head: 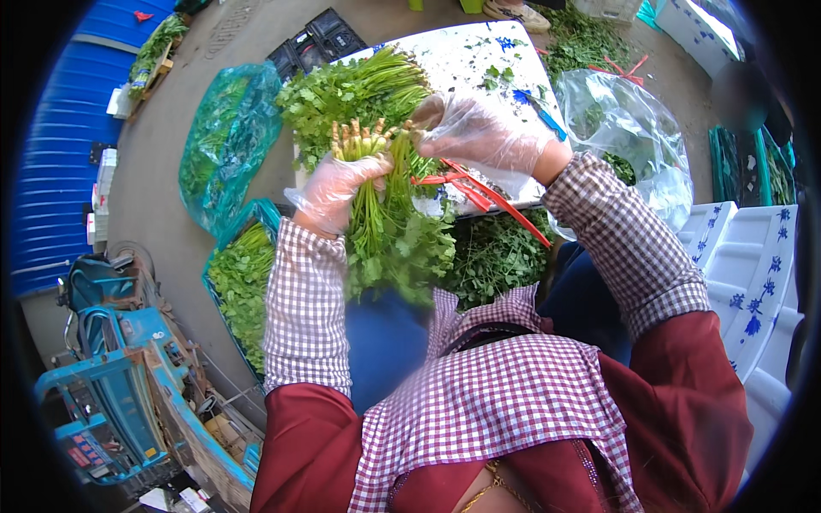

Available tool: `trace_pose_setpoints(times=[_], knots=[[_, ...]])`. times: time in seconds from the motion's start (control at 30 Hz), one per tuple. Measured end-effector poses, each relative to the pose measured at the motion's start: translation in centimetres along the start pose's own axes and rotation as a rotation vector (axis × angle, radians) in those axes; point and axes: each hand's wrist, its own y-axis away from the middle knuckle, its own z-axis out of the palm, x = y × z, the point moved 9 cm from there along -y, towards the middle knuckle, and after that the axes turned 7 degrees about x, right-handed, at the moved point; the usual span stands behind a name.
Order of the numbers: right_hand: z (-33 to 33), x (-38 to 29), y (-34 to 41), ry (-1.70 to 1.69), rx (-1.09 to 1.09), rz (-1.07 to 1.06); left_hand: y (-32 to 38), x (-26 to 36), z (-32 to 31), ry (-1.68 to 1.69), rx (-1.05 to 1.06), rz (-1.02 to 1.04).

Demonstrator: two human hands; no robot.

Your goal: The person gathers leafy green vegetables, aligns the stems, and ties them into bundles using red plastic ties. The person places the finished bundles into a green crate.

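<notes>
My left hand (343,186), in a clear plastic glove, grips a bunch of leafy green herbs (378,218) that looks like coriander. Its pale root ends (359,140) point up and away from me, and the leaves hang toward my lap. My right hand (484,134), gloved the same way, pinches the root end of a few stalks beside that bunch. Beyond both hands, a larger heap of coriander (356,90) lies on a white foam board (449,48). Red ties (478,192) lie at the board's near edge, below my right hand.
A blue-handled knife (548,122) rests on the board's right side. Teal bags (231,141) of greens stand left; a clear plastic bag (648,141) sits right. Loose greens (497,256) lie below the board. White foam boxes (750,276) and a blue cart (122,385) flank me.
</notes>
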Motion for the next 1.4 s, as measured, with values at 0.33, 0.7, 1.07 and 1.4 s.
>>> trace_pose_setpoints(times=[0.33,0.7,1.07,1.4], knots=[[-1.8,1.6,-0.9,0.371,-0.062,0.211,0.4,0.2,-0.4,0.001,0.039,0.048],[3.3,3.1,1.6,0.043,-0.119,0.257,0.5,-0.4,3.4,-0.084,-0.093,0.009],[2.3,1.1,2.2,0.033,-0.358,0.386,0.5,-0.3,2.9,-0.087,-0.156,0.041],[0.9,2.8,2.3,0.361,-0.388,0.41,0.9,-0.2,4.5,-0.306,-0.165,0.051]])
